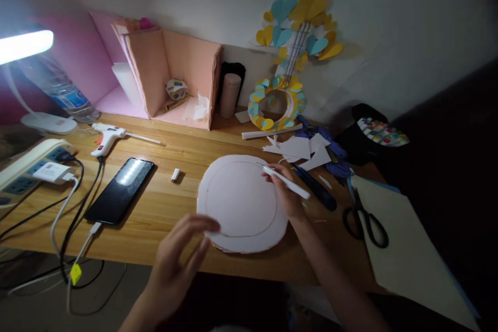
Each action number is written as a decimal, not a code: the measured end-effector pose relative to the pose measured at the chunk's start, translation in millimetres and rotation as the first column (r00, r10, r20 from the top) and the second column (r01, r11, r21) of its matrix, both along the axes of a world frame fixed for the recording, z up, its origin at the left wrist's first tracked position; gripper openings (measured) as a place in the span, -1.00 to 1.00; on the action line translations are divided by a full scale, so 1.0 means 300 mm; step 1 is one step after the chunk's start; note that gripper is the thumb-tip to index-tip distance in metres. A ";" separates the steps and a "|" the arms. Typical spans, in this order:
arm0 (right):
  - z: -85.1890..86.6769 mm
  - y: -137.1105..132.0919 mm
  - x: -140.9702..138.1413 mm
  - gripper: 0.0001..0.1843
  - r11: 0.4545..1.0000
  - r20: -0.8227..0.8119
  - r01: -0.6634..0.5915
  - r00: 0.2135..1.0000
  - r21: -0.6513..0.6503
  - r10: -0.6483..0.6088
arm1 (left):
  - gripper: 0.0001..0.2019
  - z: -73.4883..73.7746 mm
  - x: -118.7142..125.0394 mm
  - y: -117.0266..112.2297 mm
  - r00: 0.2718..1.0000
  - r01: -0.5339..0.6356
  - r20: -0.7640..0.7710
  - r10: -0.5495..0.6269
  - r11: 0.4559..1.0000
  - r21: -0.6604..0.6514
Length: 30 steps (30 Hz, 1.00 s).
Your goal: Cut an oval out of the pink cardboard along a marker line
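A pale pink round foam disc (241, 202) lies flat on the wooden desk (167, 202), with a circle drawn inside its rim. My right hand (286, 194) holds a white pen (286, 180), its tip touching the disc's far right edge. My left hand (177, 262) hovers at the disc's near left edge, fingers curled with the thumb and fingertips touching the rim. A small white cap (175, 175) lies left of the disc.
A black phone (120, 189) on a cable, a glue gun (107, 137) and a power strip (31, 163) lie left. Black scissors (365, 220), a dark knife (315, 189), paper scraps (299, 148) and a cream sheet (408, 249) lie right. A pink box (175, 78) and paper-heart wreath (277, 104) stand behind.
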State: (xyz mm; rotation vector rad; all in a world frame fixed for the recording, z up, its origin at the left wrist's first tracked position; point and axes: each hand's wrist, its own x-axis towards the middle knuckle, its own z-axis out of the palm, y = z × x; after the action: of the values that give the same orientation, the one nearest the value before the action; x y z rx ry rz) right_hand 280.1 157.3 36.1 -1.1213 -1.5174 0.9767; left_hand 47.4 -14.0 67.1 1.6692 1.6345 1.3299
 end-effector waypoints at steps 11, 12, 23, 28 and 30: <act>-0.106 0.198 -0.172 -0.65 0.976 0.021 0.215 0.977 -0.032 -0.214 | -0.81 -0.181 -0.076 0.120 0.992 -0.019 -0.129 -0.005 0.982 -0.186; -0.112 0.205 -0.175 -0.65 0.972 0.023 0.234 0.972 -0.028 -0.234 | -0.82 -0.177 -0.077 0.119 0.994 -0.013 -0.108 -0.009 0.981 -0.194; 0.051 0.164 -0.061 -0.67 0.976 -0.132 0.206 0.968 -0.065 -0.213 | -0.60 -0.106 -0.055 0.227 0.915 -0.011 0.364 0.171 0.915 -0.404; 0.183 -0.007 0.179 -0.70 0.941 -0.087 0.337 0.938 -0.019 -0.337 | -0.65 0.024 -0.199 0.191 0.925 -0.271 0.171 0.341 0.903 -0.333; 0.178 -0.108 0.244 -0.67 0.953 0.079 0.285 0.957 -0.102 -0.277 | -0.64 0.073 -0.218 0.148 0.935 -0.270 0.135 0.328 0.905 -0.327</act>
State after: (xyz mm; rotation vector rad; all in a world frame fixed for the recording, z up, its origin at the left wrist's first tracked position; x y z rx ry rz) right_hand 353.4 124.7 89.5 -1.4181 -1.3193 0.8438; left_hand -17.9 30.4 88.9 1.1106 1.9229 1.2489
